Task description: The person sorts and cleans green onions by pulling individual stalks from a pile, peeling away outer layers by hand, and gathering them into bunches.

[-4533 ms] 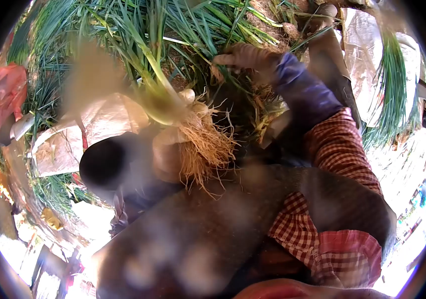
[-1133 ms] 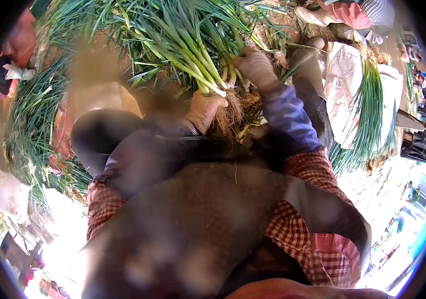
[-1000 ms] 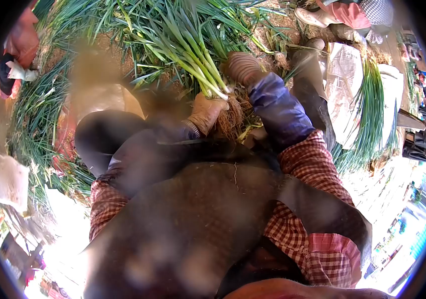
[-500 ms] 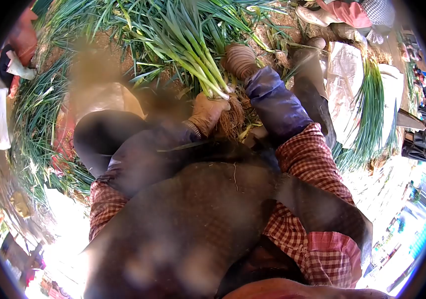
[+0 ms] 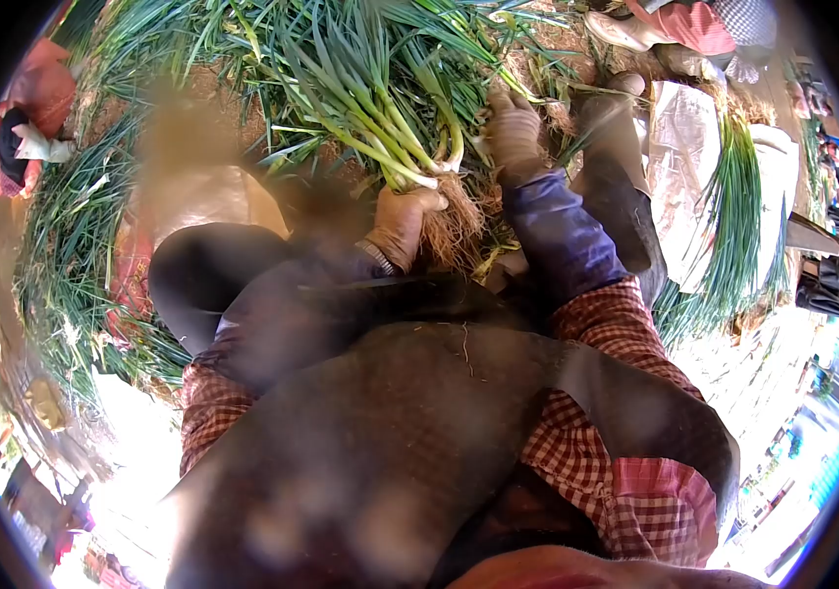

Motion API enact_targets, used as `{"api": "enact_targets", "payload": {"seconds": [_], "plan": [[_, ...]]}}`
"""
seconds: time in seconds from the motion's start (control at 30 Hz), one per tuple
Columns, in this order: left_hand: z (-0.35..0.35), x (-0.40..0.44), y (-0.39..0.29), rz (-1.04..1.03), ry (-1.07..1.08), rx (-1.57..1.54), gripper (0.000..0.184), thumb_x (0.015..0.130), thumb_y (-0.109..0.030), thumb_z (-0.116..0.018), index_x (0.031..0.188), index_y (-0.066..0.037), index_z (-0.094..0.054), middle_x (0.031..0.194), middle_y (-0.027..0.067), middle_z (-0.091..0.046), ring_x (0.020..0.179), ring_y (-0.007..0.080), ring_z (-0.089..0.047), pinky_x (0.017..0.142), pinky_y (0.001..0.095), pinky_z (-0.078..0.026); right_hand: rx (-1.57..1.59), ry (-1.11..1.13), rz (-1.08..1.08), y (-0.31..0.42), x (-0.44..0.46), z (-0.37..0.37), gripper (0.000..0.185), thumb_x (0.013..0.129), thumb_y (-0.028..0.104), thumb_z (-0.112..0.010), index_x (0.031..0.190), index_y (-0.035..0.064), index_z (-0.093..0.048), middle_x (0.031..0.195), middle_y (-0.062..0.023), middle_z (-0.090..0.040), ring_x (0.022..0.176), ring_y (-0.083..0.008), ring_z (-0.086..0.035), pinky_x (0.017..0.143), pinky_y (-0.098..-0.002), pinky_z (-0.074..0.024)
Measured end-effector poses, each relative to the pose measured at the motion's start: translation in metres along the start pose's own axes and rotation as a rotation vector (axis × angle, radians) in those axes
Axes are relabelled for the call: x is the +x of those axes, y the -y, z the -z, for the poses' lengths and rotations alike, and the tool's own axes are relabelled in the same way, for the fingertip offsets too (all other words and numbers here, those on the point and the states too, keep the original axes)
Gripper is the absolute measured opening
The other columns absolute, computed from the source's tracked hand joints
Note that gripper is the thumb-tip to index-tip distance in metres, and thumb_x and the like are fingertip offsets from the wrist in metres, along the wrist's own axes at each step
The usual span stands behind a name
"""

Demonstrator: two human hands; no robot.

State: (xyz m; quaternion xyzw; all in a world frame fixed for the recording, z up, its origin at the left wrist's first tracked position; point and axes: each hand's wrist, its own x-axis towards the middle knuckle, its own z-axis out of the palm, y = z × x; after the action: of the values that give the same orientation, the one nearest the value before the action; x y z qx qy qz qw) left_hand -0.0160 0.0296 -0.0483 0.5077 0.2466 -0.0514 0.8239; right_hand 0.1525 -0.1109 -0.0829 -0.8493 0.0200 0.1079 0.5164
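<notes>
So here's my left grip (image 5: 400,222) closed round the leafy stalks (image 5: 403,129) in front of me, down by their roots (image 5: 454,221), probably to keep them bunched, and my right grip (image 5: 515,130) sits just beside them, pinching what, if anything, I can't tell.

Stalks (image 5: 402,147) and roots (image 5: 452,228) seem to hide most left fingers (image 5: 427,200) — whether the right fingers (image 5: 505,102) grip anything is unclear.

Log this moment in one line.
Left hand: gripping stalks near root end | Right hand: beside stalks, grip unclear | Roots: attached | Bunch: on sack, right side
</notes>
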Motion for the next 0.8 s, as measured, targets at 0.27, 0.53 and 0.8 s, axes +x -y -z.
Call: {"api": "enact_targets", "payload": {"seconds": [0.27, 0.53, 0.8], "plan": [[-0.005, -0.002, 0.004, 0.229, 0.098, -0.166, 0.035, 0.074, 0.001, -0.051, 0.108, 0.006, -0.055, 0.100, 0.0152, -0.062, 0.094, 0.0273, -0.061, 0.088, 0.0373, -0.048, -0.126, 0.522, -0.026, -0.006, -0.044, -0.034, 0.032, 0.089, 0.038, -0.057, 0.091, 0.0064, -0.063, 0.082, -0.0094, -0.064, 0.063, -0.0173, -0.055, 0.061, -0.0295, -0.0487], [0.002, 0.003, -0.013, 0.306, 0.207, -0.371, 0.027, 0.078, -0.003, -0.051, 0.104, 0.004, -0.054, 0.088, 0.0128, -0.063, 0.081, 0.0267, -0.063, 0.078, 0.0391, -0.054, 0.691, 0.301, 0.067, 0.073, -0.086, -0.008, 0.020, 0.088, 0.026, -0.062, 0.092, 0.0063, -0.064, 0.080, -0.0020, -0.063, 0.070, -0.0106, -0.056, 0.064, -0.0274, -0.0468], [0.002, -0.008, -0.030, 0.386, 0.608, -0.709, 0.054, 0.078, -0.009, -0.053, 0.129, 0.005, -0.042, 0.101, 0.0116, -0.059, 0.086, 0.0231, -0.061, 0.079, 0.0381, -0.052, 1.229, 0.327, -0.473, 0.015, -0.036, -0.031, 0.052, 0.083, 0.037, -0.065, 0.124, 0.0079, -0.052, 0.104, -0.0155, -0.064, 0.086, -0.0249, -0.063, 0.076, -0.0375, -0.0514]]}}
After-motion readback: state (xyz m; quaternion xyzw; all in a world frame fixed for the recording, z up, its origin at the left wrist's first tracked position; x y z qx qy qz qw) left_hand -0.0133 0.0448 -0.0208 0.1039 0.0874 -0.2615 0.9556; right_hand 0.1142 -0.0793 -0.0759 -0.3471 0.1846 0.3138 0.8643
